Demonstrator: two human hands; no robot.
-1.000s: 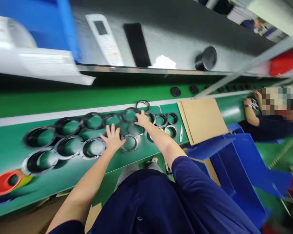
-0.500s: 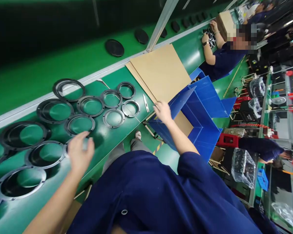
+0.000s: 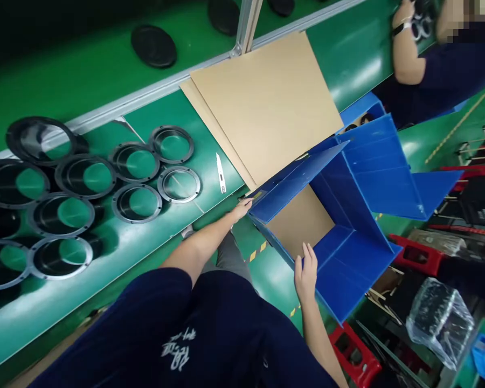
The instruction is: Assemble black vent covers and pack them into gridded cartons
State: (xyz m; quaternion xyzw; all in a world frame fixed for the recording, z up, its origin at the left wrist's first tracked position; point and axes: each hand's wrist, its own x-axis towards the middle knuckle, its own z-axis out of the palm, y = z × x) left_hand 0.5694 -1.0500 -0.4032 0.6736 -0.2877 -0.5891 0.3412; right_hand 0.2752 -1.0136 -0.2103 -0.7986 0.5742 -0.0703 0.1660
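The blue corrugated plastic box (image 3: 358, 258) stands with its flaps folded out beside the bench, a brown cardboard sheet (image 3: 301, 218) on its floor. My left hand (image 3: 241, 208) is at the box's left corner, its fingers closed together on the edge. My right hand (image 3: 306, 272) reaches over the near wall, its fingers stretched out above the cardboard inside. On the green bench to the left stand several black ring-shaped housings (image 3: 136, 203). A stack of flat cardboard sheets (image 3: 262, 102) lies beside the box.
A utility knife (image 3: 220, 173) lies on the bench between the rings and cardboard. Black discs (image 3: 153, 46) sit on the shelf behind a metal post (image 3: 248, 27). A co-worker's arm (image 3: 408, 59) is at the far right. Red stools (image 3: 353, 353) stand beyond the box.
My left hand has moved right, from beside the rings to the box corner. My right hand has gone from the cardboard's edge to the box's near wall. The view has shifted right.
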